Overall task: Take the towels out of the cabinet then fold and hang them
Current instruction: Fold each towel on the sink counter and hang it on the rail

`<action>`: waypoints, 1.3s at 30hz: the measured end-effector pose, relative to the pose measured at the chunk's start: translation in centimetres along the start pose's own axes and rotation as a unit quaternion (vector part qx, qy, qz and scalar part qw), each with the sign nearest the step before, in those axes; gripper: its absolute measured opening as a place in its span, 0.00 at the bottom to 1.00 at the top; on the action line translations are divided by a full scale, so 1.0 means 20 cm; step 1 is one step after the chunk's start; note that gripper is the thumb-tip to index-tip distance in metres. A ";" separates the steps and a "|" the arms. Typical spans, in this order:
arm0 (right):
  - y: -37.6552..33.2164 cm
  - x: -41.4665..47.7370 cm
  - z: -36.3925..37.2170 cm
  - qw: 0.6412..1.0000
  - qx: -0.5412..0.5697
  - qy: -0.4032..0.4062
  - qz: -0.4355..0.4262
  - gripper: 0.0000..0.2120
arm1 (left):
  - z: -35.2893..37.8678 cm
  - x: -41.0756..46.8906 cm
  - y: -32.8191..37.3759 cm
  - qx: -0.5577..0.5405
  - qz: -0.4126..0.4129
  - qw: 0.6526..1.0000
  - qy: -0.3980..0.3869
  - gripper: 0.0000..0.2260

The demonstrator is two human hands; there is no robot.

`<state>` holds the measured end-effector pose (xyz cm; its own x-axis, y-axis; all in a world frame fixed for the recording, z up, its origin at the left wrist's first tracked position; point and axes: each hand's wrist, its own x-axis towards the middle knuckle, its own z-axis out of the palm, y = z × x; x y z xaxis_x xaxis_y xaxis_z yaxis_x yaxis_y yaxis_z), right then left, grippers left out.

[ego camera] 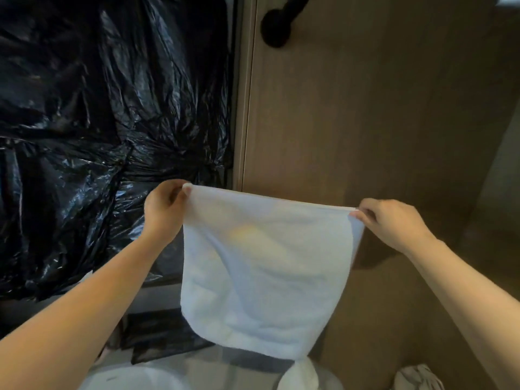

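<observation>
The white terry towel [264, 271] hangs in the air in front of the lower left part of the brown wooden door panel [380, 108]. Its top edge is stretched taut from side to side, dipping a little toward the right. The left hand [164, 212] pinches the top left corner between thumb and curled fingers. The right hand [394, 223] pinches the top right corner the same way.

All the cloth falls straight down from the two grips. The held edge is therefore the towel's level axis, and the loose weight lies below both hands. The bottom is rounded and narrows into a twisted tail, so the towel looks only partly squared.

Each hand sits at its own corner and neither is nearer. A fold would probably bring one corner across to the other.

High on the panel sits a black round handle [277, 29]. Left of the panel lies crinkled black plastic sheeting [98, 108]. Below its lower right is a crumpled white cloth [419, 377].
</observation>
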<state>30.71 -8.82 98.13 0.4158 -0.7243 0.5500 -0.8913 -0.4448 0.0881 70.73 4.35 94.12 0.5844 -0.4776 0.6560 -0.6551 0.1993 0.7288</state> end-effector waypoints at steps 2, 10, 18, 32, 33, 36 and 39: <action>0.00 0.05 -0.08 1.000 -0.010 0.020 0.006 0.13 | -0.01 0.03 0.04 0.001 0.001 1.000 0.006 0.10; 0.00 0.12 -0.17 0.996 0.053 0.063 0.035 0.10 | -0.03 0.08 0.11 -0.003 0.020 1.000 0.024 0.11; -0.03 0.08 -0.13 0.956 0.242 0.142 0.084 0.06 | -0.02 0.07 0.11 0.005 0.021 1.000 0.021 0.11; -0.05 -0.10 0.15 0.976 0.152 -0.034 0.152 0.06 | 0.04 -0.15 0.13 -0.009 0.030 0.996 -0.084 0.06; -0.08 -0.13 0.19 0.973 0.176 -0.039 0.143 0.06 | 0.06 -0.21 0.13 -0.010 0.035 0.994 -0.108 0.06; -0.22 -0.26 0.30 0.953 0.274 -0.079 0.101 0.03 | 0.13 -0.42 0.10 -0.024 0.023 0.983 -0.181 0.06; -0.38 -0.43 0.40 0.927 0.352 -0.115 0.061 0.03 | 0.19 -0.61 0.03 -0.032 -0.002 0.973 -0.229 0.07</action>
<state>35.40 -3.33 86.03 0.4191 -0.8488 0.3223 -0.6289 -0.5274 -0.5712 61.37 7.11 85.89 0.3039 -0.8065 0.5072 -0.6135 0.2417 0.7518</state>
